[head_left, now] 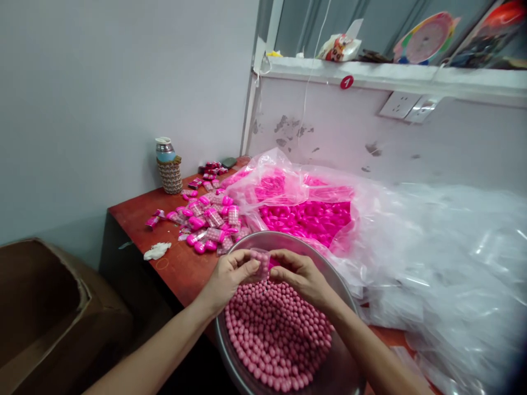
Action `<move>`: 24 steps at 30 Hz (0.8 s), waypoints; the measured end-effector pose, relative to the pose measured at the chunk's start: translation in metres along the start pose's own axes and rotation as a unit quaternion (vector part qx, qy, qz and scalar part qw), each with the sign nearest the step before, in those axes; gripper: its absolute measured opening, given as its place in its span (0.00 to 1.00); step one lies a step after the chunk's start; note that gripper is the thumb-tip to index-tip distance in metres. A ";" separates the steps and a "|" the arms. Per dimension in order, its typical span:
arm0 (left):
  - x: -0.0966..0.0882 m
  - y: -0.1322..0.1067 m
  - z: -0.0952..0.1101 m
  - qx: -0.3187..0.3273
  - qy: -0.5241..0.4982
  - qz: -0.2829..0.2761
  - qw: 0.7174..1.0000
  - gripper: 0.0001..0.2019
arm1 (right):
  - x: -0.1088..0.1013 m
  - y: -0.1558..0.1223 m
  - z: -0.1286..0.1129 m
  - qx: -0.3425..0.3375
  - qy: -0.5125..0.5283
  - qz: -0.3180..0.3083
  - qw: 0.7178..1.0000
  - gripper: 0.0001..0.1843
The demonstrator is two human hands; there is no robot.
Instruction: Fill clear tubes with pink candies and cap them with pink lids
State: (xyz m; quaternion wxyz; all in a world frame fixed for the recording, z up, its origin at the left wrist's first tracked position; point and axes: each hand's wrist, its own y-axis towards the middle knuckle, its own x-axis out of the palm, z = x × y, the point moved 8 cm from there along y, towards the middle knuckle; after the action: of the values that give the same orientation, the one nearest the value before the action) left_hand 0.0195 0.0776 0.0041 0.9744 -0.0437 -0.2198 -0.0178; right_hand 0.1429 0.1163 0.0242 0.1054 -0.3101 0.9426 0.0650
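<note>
Ball-filled clear container (259, 265) was above the metal bowl (341, 365), pinched in our left hand (234, 272); our right hand (300, 274) gripped a pink piece (272, 264) at its end. We judged the container light, slick, thin-walled: best taken by its sides.

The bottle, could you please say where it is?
In the head view, the bottle stands left of centre on the table, by the wall, beside the pink containers.

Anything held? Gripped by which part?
The left hand pinches a small clear container by its left side. The right hand is at the opposite side, by a bright pink piece; whether it grips that can't be told.
</note>
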 end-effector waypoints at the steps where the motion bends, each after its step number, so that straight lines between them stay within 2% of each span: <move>1: 0.001 0.000 0.000 0.003 0.001 -0.001 1.000 0.13 | -0.003 0.000 0.002 -0.006 -0.011 0.012 1.000 0.15; 5: 0.008 -0.003 0.003 0.009 0.004 -0.023 1.000 0.13 | -0.023 0.000 0.003 -0.043 -0.110 0.128 0.985 0.11; 6: 0.011 -0.003 0.003 0.005 0.006 -0.034 0.999 0.13 | -0.023 0.000 0.000 -0.058 -0.141 0.139 0.978 0.11; 8: 0.014 -0.005 0.002 -0.004 0.008 -0.046 0.999 0.12 | -0.016 0.000 -0.005 -0.085 -0.174 0.120 0.974 0.13; 10: 0.013 -0.005 0.002 -0.005 0.009 -0.034 0.999 0.13 | -0.005 0.000 -0.006 -0.079 -0.141 0.060 0.985 0.18; 12: 0.010 -0.005 0.003 0.006 0.017 -0.017 1.000 0.14 | 0.003 0.000 0.001 -0.025 -0.069 -0.009 0.997 0.22; 14: 0.009 -0.005 0.002 0.014 0.028 -0.019 0.999 0.15 | 0.007 -0.002 0.009 0.045 0.018 -0.053 0.997 0.22; 17: 0.012 -0.004 -0.002 0.017 0.053 -0.042 0.998 0.16 | 0.007 -0.003 0.019 0.113 0.139 -0.076 0.981 0.19; 19: 0.012 -0.004 -0.002 0.028 0.078 -0.044 0.996 0.15 | 0.008 -0.003 0.022 0.133 0.177 -0.091 0.971 0.18; 21: 0.010 -0.004 0.001 0.042 0.101 -0.035 0.993 0.15 | 0.002 -0.002 0.021 0.125 0.162 -0.074 0.976 0.18; 24: 0.009 -0.006 0.008 0.073 0.174 -0.015 0.982 0.13 | -0.020 -0.002 0.011 0.055 0.096 0.034 0.993 0.18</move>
State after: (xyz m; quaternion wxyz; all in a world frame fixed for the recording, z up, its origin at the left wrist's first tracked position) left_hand 0.0240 0.0720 0.0155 0.9980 0.0343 -0.0483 -0.0238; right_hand 0.1615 0.1285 0.0178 0.0287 -0.2766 0.9605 -0.0134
